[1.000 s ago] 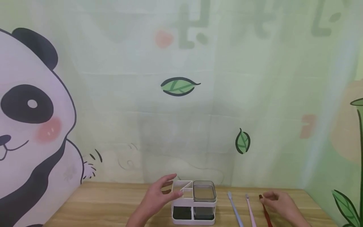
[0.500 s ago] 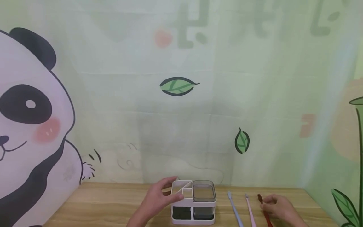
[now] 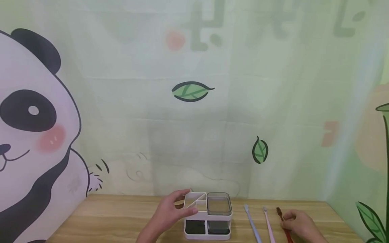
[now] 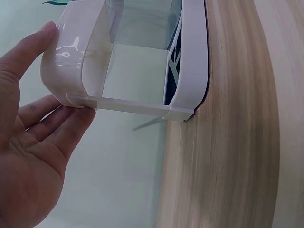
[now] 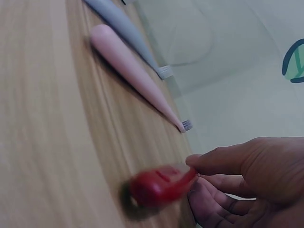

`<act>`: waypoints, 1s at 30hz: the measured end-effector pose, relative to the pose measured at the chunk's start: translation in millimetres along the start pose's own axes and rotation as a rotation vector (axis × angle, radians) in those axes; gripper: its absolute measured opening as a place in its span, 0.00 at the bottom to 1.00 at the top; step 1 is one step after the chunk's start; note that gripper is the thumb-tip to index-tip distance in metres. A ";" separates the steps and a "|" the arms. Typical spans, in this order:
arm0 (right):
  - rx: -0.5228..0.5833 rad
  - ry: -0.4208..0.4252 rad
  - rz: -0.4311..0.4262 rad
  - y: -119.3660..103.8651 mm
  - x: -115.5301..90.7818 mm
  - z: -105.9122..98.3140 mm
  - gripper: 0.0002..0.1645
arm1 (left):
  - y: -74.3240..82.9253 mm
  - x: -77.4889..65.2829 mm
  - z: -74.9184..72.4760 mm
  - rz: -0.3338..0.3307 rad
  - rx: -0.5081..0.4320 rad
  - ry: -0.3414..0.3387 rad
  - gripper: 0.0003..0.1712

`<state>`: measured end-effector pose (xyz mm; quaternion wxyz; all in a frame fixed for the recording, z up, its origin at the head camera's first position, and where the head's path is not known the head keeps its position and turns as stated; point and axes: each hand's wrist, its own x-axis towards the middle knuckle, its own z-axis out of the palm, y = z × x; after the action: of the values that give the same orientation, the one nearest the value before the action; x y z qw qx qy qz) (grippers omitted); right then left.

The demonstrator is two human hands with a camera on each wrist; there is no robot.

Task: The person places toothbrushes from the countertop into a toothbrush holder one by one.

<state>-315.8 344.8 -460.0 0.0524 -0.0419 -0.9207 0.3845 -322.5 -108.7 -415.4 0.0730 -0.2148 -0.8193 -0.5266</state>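
In the head view, my left hand (image 3: 168, 212) grips the left side of a white toothbrush holder (image 3: 212, 218), which stands on the table. The left wrist view shows thumb and fingers pinching the holder's upper tier (image 4: 71, 52). My right hand (image 3: 299, 223) pinches a red toothbrush (image 3: 279, 212) near its dark bristled head. Seen from the right wrist, the thick end of the red handle (image 5: 156, 187) is blurred and points toward the camera, and the fingers hide the brush head. To its left lie a pink toothbrush (image 3: 268, 224) and a blue toothbrush (image 3: 252, 222).
A clear grey cup (image 3: 218, 204) sits in the holder's right side, beside small divided compartments (image 3: 200, 206). Behind the wooden table (image 3: 100, 216) hangs a green curtain (image 3: 121, 101) printed with a panda and leaves.
My left fingers have come down onto the holder's top edge. My right hand has moved slightly down along the red toothbrush, leaving more of its head showing.
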 end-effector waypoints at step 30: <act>0.172 0.029 -0.004 -18.9 0.1 -13.8 0.16 | -0.9 0.4 -0.9 0.006 0.006 0.003 0.42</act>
<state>-314.8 341.2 -436.9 0.0701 -0.0412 -0.8836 0.4612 -323.4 -109.7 -415.5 0.0766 -0.2162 -0.8202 -0.5240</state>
